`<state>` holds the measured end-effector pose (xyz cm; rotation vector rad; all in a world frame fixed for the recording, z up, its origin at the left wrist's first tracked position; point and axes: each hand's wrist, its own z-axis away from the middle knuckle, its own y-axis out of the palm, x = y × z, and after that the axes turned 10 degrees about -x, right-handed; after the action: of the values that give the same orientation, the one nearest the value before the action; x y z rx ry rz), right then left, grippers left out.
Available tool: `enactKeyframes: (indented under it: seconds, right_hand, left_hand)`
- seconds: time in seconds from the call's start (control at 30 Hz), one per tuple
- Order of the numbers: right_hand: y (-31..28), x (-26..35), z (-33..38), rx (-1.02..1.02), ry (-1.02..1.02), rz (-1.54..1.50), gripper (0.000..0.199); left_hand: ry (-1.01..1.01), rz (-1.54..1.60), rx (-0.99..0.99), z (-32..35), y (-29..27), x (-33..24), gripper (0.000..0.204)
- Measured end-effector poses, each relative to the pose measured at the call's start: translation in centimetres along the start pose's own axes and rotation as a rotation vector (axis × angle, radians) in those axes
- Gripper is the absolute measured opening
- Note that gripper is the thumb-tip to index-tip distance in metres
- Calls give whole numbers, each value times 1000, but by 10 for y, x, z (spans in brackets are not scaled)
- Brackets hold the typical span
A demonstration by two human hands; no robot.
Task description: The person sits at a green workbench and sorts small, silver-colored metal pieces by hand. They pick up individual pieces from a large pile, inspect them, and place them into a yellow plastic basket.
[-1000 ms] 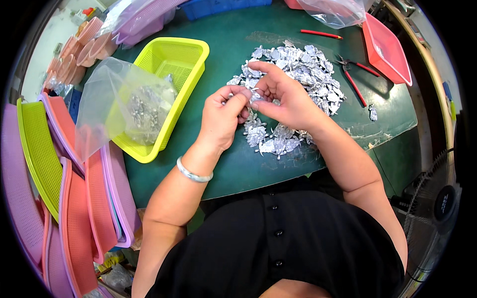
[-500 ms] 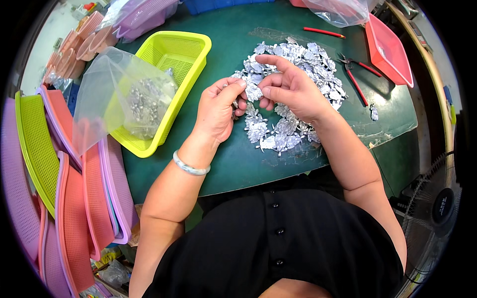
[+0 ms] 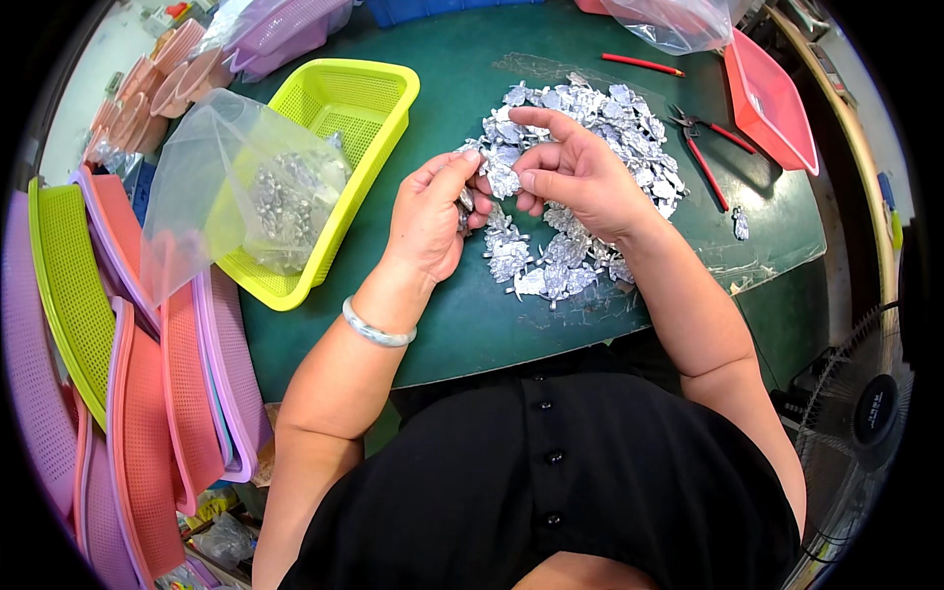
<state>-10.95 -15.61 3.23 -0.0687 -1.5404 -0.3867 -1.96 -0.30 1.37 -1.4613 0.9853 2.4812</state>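
Observation:
A heap of small silvery metal castings (image 3: 590, 128) lies on the green table (image 3: 462, 324). Over its left side my left hand (image 3: 428, 211) pinches a small silvery piece (image 3: 464, 202) between thumb and fingers. A pale bangle sits on that wrist. My right hand (image 3: 575, 172) is just to its right, thumb and fingers closed on another silvery casting (image 3: 503, 180), index finger stretched out. The two hands nearly touch.
A yellow-green mesh basket (image 3: 379, 88) stands left of the heap, a clear plastic bag (image 3: 246, 192) of silvery parts resting in it. Stacked pink, purple and green trays (image 3: 128, 374) line the left edge. Red-handled pliers (image 3: 703, 147), a red pencil (image 3: 641, 64) and a pink tray (image 3: 772, 98) lie right.
Both hands have shifted slightly away from me over the heap. The right index finger now stretches out, and the left hand's fingers have closed on a small piece.

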Motion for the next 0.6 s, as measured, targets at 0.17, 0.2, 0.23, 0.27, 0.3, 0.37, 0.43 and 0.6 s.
enactKeyframes:
  seconds: [0.17,0.2,0.23,0.27,0.3,0.37,0.43,0.6]
  right_hand:
    - [-2,-5,-2,-10,-57,14,57]
    - [-2,-7,-2,-16,-106,48,57]
    - [-1,-8,-2,-23,-155,82,57]
    - [0,-10,-1,-29,-203,115,57]
    - [3,-10,-1,-16,-230,121,58]
    - [8,-11,2,10,-283,131,58]
    - [7,-11,3,15,-328,198,54]
    - [-1,-9,-2,127,-647,927,52]
  left_hand:
    - [-17,-5,-9,1,3,0,15]
    - [-21,-11,-15,1,3,0,16]
    - [-34,-9,-2,1,3,0,18]
    - [-47,-7,11,0,3,0,19]
    - [-60,-5,24,0,3,1,21]
    - [-152,132,101,-5,-1,1,21]
    - [-195,255,163,-10,-6,0,20]
    - [-128,334,75,-12,-12,-11,19]
